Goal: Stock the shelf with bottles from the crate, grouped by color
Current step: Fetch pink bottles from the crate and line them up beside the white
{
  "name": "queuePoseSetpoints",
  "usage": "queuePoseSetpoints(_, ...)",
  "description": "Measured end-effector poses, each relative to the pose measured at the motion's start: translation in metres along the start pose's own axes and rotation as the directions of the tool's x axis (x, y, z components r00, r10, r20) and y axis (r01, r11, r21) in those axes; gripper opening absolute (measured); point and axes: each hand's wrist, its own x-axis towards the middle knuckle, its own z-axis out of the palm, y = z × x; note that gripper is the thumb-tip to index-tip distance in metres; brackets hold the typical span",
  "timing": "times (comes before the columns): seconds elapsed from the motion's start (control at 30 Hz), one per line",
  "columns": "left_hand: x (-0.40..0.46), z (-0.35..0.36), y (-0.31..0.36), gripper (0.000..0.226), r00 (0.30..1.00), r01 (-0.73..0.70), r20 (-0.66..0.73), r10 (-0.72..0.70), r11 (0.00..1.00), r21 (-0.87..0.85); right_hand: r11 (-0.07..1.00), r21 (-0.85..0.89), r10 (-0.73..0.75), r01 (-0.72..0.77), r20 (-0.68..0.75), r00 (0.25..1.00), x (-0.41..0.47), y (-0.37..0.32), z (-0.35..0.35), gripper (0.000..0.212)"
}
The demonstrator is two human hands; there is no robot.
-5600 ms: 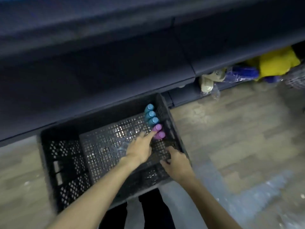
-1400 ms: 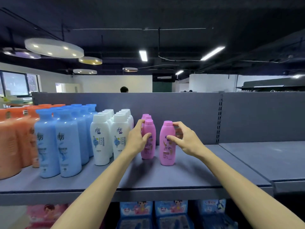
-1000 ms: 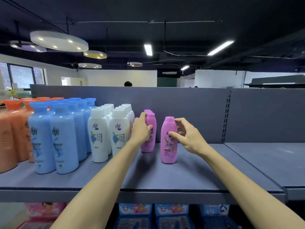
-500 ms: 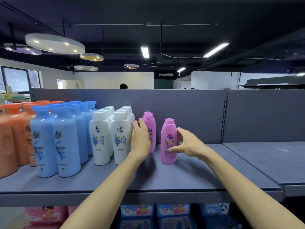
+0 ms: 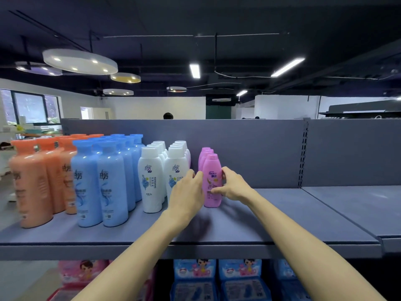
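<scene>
One long grey shelf [image 5: 271, 227] carries everything, its bottles upright in colour groups. Orange bottles [image 5: 32, 183] stand at the far left end of the shelf, blue bottles [image 5: 99, 185] beside them, then white bottles [image 5: 152, 177]. Right of the white group, a pink bottle [image 5: 212, 181] fronts a pink row. The right hand [image 5: 235, 187] grips its right side; the left hand [image 5: 187, 192] touches its left side, fingers relaxed.

Grey shelf [image 5: 271, 227] across mid-frame, bearing upright rows: orange bottles [image 5: 32, 183] at far left, then blue bottles [image 5: 99, 183], white bottles [image 5: 152, 177], pink bottles [image 5: 211, 179] near centre.
</scene>
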Motion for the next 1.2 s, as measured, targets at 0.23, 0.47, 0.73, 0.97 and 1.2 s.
queuePoseSetpoints(0.23, -0.016, -0.020, -0.017, 0.010, 0.999, 0.034, 0.034, -0.038, 0.994, 0.102, 0.999, 0.014, 0.048, -0.047, -0.085, 0.995, -0.003, -0.005, 0.013, 0.051)
queuePoseSetpoints(0.47, -0.023, -0.031, -0.029, 0.011, 0.998, 0.044, 0.045, -0.049, 0.994, 0.105, 0.990, 0.011, 0.139, -0.138, -0.126, 0.982, -0.019, -0.013, 0.017, 0.071)
queuePoseSetpoints(0.73, -0.104, -0.068, -0.016, 0.024, 1.000, -0.015, -0.004, 0.015, 0.997, -0.078, 0.988, -0.144, -0.061, 0.050, -0.078, 0.995, -0.123, -0.033, 0.005, 0.050)
queuePoseSetpoints(0.97, -0.143, -0.051, -0.010, 0.026, 0.992, -0.099, 0.056, 0.113, 0.974, -0.202, 0.974, -0.213, -0.125, 0.082, -0.195, 0.973, -0.189, -0.026, 0.019, 0.038)
queuePoseSetpoints(1.2, -0.209, 0.004, -0.023, 0.025, 0.961, -0.083, 0.227, 0.156, 0.950, -0.302, 0.981, -0.186, 0.012, -0.049, -0.191, 0.981, -0.276, 0.016, 0.088, 0.038)
